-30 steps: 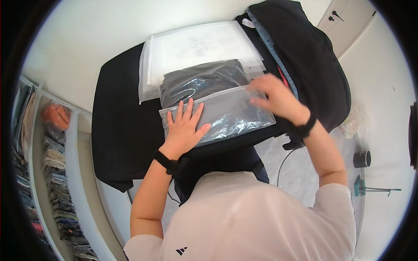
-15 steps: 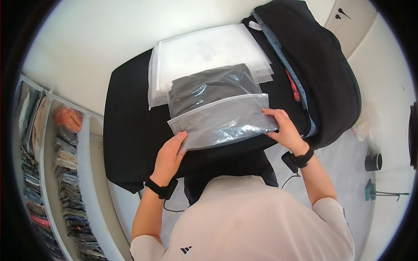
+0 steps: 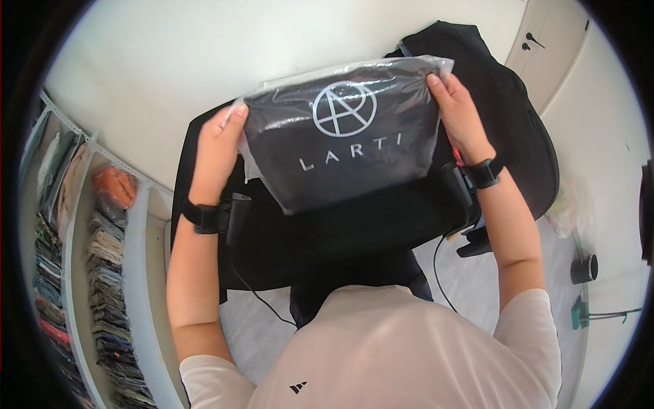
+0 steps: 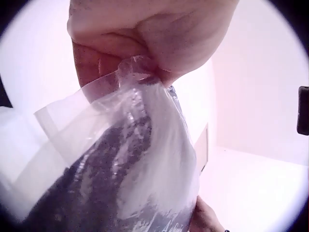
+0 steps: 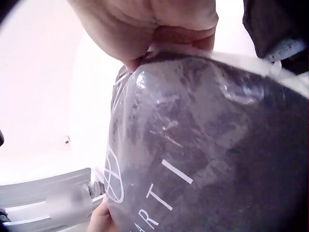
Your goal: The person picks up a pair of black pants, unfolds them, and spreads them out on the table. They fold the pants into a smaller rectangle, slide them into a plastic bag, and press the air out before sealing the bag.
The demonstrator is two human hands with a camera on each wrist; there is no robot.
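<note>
A clear plastic garment bag (image 3: 354,180) with a dark folded garment inside is held up over the table. It faces me with a white round logo and the letters LARTI. My left hand (image 3: 216,150) pinches its upper left corner, thumb in front. At the upper right corner, my right hand (image 3: 464,116) grips the plastic the same way. Close up in the left wrist view, the bag's plastic (image 4: 140,150) bunches under the left hand (image 4: 159,36). The right wrist view shows the right hand (image 5: 159,21) on the bag's top edge.
Behind the bag, part of a white stack of plastic bags (image 3: 310,73) shows on the black-covered table (image 3: 320,238). Black cloth (image 3: 507,129) is heaped at the right. Shelves with folded clothes (image 3: 112,286) and an orange bundle (image 3: 114,186) stand left. Wrist-camera cables (image 3: 262,300) hang down.
The bag lay on the table with the left hand flat on it. Both hands then took its sides, lifted it and turned its printed face toward me.
</note>
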